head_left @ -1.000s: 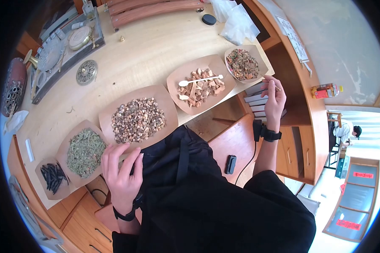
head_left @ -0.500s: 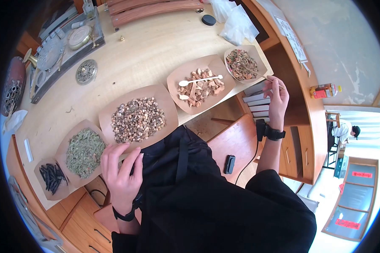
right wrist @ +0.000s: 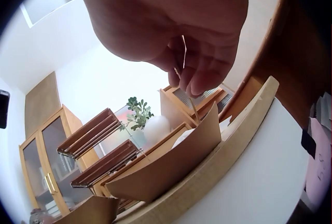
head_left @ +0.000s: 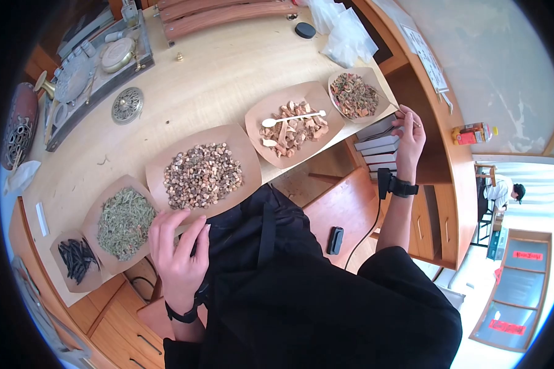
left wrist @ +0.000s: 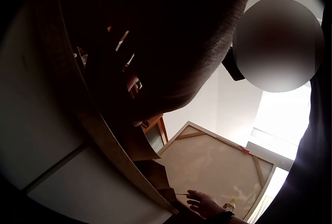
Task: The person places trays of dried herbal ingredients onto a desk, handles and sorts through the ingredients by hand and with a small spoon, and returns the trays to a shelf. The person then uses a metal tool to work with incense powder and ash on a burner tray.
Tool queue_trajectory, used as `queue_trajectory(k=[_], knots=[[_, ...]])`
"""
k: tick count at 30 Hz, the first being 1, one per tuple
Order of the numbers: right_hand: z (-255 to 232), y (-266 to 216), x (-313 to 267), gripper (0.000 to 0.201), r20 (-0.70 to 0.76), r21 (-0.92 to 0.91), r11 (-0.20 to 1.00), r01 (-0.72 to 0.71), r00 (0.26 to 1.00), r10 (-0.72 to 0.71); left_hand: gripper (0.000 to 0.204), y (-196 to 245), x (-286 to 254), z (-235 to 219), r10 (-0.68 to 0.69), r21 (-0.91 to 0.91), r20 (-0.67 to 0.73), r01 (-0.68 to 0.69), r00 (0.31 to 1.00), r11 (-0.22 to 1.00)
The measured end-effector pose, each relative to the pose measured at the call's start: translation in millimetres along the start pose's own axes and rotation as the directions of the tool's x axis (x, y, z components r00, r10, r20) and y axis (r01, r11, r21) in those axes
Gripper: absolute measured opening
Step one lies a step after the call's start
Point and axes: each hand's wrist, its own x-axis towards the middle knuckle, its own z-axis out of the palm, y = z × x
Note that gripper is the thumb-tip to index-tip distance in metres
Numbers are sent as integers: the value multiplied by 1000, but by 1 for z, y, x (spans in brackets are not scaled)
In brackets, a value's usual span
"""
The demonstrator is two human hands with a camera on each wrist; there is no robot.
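Observation:
At the right end of the desk, my right hand (head_left: pixel 410 136) pinches a thin brass-coloured stick (right wrist: pixel 194 111). Its far end slopes toward a small brown paper tray (head_left: pixel 375 79) of mixed reddish-brown dried herbs (head_left: pixel 353 95). My left hand (head_left: pixel 180 255) has its fingers loosely bent at the near edge of a large paper tray (head_left: pixel 245 147) of chopped round brown pieces (head_left: pixel 203 175), beside the tray of green dried herb (head_left: pixel 126 221). In the left wrist view that hand is a dark shape. Between the hands, a pale spoon (head_left: pixel 292 118) lies across orange-brown chips (head_left: pixel 301 130).
Black sticks (head_left: pixel 77 259) fill a small tray at the far left. Behind the trays are a round pierced metal lid (head_left: pixel 127 106), a tray of metal utensils (head_left: pixel 143 61), a black cap (head_left: pixel 305 30) and plastic bags (head_left: pixel 349 40). A cabinet (head_left: pixel 440 227) stands close on the right.
My right hand has moved slightly right and up, drawing the stick's near end away from the small herb tray. My left hand has stayed in place.

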Motion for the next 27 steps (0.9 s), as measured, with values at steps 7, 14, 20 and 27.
queue_trajectory(k=[7, 14, 20, 27], knots=[[17, -6, -16, 27, 158, -56, 996, 76, 985, -66, 19, 0, 0, 0, -4, 7, 1, 4, 1000, 1000], [17, -25, -31, 24, 251, -50, 991, 123, 962, -107, 20, 1, 0, 1, -2, 10, 0, 2, 1000, 1000], [10, -50, -35, 23, 275, -136, 968, 210, 947, -167, 19, 0, 0, 0, -5, 9, 3, 5, 1000, 1000], [16, -28, -28, 26, 255, -4, 997, 71, 965, -67, 19, 1, -1, 1, -8, 4, -10, 8, 1000, 1000]])
